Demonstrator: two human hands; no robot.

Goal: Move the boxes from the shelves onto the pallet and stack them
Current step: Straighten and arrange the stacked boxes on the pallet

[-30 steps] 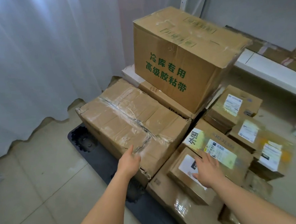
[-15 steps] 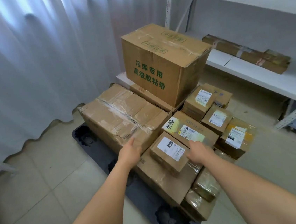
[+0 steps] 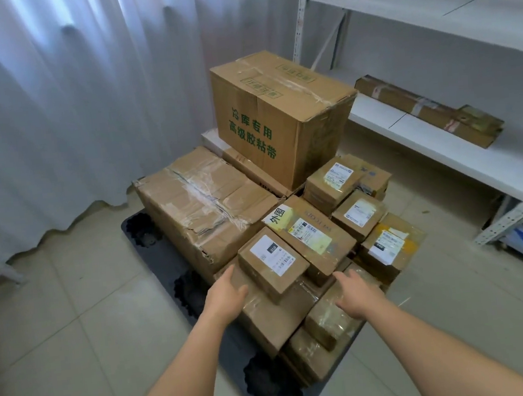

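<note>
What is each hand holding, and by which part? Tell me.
Nothing. The left hand and right hand are open, on either side of the small labelled box, gripping nothing.

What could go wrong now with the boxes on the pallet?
1. The big green-lettered box stands high on a flatter box; a bump may tip it.
2. The small labelled box sits loose near both open hands, left hand and right hand, and could slide.
3. Front boxes seem to overhang the pallet.
</note>
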